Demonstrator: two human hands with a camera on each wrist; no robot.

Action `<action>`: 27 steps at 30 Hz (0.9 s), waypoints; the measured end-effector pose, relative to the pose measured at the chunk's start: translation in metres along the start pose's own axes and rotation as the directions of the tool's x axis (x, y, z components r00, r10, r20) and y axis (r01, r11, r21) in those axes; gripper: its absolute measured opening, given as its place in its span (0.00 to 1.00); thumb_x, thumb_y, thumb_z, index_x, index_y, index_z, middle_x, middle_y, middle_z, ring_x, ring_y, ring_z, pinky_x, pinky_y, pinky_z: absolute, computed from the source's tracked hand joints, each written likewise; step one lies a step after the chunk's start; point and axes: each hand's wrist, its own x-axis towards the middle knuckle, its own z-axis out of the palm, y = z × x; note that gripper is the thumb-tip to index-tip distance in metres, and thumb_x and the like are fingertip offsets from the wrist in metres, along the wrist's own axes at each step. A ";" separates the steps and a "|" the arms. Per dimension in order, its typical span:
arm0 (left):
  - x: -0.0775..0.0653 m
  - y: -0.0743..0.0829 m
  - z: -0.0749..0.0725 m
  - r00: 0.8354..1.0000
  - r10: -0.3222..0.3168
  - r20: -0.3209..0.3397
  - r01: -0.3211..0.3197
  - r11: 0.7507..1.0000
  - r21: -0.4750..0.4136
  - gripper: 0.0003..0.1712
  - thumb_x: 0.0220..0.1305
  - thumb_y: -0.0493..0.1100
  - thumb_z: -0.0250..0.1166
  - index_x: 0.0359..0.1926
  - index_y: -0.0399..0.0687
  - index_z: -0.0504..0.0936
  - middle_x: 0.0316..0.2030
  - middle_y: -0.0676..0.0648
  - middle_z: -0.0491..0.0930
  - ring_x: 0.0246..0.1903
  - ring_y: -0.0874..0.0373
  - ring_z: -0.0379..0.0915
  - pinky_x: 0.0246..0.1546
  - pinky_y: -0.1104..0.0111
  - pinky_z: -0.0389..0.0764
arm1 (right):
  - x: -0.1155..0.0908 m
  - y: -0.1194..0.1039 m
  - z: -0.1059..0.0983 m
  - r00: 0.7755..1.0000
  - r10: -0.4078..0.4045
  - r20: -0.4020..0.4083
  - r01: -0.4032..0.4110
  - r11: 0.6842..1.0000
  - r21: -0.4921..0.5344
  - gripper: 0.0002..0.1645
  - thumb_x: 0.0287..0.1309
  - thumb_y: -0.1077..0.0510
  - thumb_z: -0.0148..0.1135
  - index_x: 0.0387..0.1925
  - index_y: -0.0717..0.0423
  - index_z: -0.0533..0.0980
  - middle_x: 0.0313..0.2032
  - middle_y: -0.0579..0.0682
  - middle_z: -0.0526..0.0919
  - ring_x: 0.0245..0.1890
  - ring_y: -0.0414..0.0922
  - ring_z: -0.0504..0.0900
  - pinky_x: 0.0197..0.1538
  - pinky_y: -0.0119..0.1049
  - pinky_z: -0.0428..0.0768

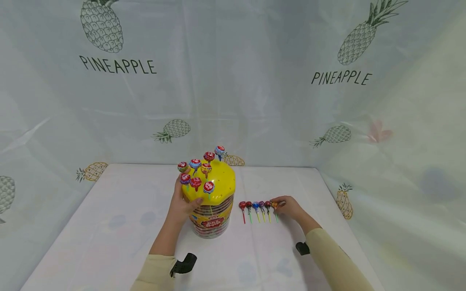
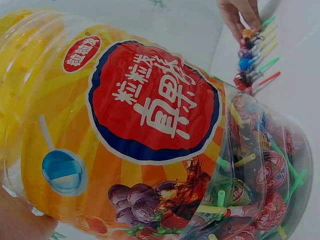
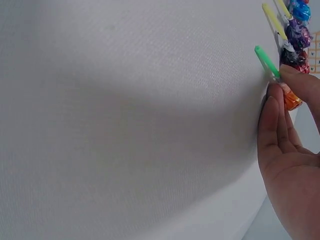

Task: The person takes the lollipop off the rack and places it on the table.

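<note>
My left hand (image 1: 181, 207) grips a clear plastic candy jar (image 1: 212, 223) near its top, thumb across the front and fingers behind the left side. The jar stands upright on the table, with several lollipops poking out of its domed yellow lid (image 1: 225, 180). Through its lower wall the left wrist view shows more wrapped lollipops (image 2: 270, 170). At the right end of a row of lollipops (image 1: 256, 205), my right hand (image 1: 290, 207) pinches an orange-wrapped lollipop (image 3: 292, 98) with a green stick (image 3: 266, 61). Its thumb and fingertips meet where stick and candy join.
The row lies to the right of the jar, heads pointing away and sticks toward me. A white cloth covers the table (image 1: 123, 238). Behind it hangs a pale curtain (image 1: 233, 81) printed with pineapples, and the same kind of cloth borders the right side.
</note>
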 end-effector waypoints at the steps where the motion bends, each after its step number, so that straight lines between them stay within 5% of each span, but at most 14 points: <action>1: 0.000 0.000 0.000 1.000 -0.004 -0.002 0.004 1.000 0.004 0.49 0.62 0.48 0.69 0.75 0.64 0.47 0.67 0.46 0.60 0.64 0.50 0.61 0.56 0.77 0.69 | 0.000 0.000 0.000 1.000 0.002 -0.001 -0.002 1.000 -0.003 0.22 0.47 0.68 0.74 0.48 0.55 0.83 0.44 0.51 0.81 0.38 0.46 0.78 0.37 0.38 0.80; 13: 0.000 0.002 0.000 1.000 -0.024 -0.001 0.024 0.999 0.035 0.50 0.62 0.48 0.69 0.75 0.64 0.46 0.67 0.45 0.59 0.65 0.48 0.60 0.64 0.53 0.66 | 0.001 -0.001 0.002 1.000 0.003 0.001 -0.003 1.000 -0.003 0.23 0.47 0.67 0.74 0.48 0.55 0.83 0.45 0.52 0.80 0.39 0.48 0.77 0.38 0.39 0.80; 27: -0.002 0.003 0.000 1.000 -0.016 0.000 0.016 0.999 0.032 0.50 0.62 0.48 0.69 0.75 0.64 0.46 0.68 0.45 0.59 0.65 0.48 0.60 0.65 0.53 0.65 | -0.003 -0.010 -0.010 0.999 -0.040 0.020 0.040 0.999 -0.036 0.23 0.50 0.67 0.72 0.50 0.56 0.82 0.48 0.56 0.79 0.42 0.50 0.80 0.41 0.43 0.82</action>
